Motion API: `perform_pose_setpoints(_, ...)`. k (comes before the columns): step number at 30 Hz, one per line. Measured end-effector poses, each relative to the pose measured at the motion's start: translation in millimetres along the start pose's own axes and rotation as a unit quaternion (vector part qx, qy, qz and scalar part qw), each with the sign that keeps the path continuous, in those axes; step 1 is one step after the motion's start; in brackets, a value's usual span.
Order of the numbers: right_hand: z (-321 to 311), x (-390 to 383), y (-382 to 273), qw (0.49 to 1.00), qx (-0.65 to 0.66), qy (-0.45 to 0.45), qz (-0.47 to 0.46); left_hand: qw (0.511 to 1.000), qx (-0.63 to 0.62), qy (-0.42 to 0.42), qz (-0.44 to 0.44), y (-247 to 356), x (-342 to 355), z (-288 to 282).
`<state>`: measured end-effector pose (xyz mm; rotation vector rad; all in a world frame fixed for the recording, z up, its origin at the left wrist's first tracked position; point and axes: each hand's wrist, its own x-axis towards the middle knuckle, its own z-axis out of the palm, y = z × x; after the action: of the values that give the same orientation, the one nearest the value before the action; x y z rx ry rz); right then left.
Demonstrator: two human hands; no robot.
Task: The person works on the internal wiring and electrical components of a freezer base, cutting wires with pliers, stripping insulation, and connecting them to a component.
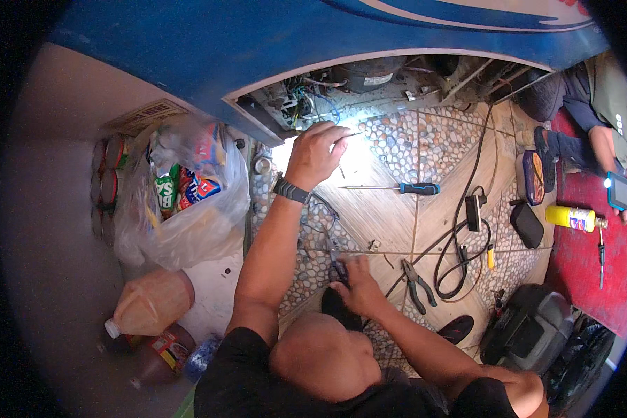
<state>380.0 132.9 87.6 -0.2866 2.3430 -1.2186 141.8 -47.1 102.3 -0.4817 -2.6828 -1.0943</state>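
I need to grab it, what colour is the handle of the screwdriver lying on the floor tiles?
Blue and black handle on the screwdriver; head view.

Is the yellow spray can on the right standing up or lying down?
Lying down: the yellow spray can rests on its side on the red mat, nozzle end pointing right.
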Motion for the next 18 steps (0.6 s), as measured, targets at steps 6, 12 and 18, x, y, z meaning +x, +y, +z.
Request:
perform_pose_setpoints(6,-69.1,-5.0,31.7,0.914,0.372,0.0,0.163,0.999,-0.051,0.013,-0.006,-2.8,1.6,4.6)
perform_pose_setpoints(12,-107.1,60.2,14.0,0.887,0.443,-0.004,0.129,0.997,-0.062,0.029,-0.019,4.2,4.0,4.2)
perform_pose_setpoints(18,-112.7,111.5,-16.0,0.99,0.134,0.016,0.036,0.999,-0.039,0.029,-0.018,7.8,5.6,0.5)
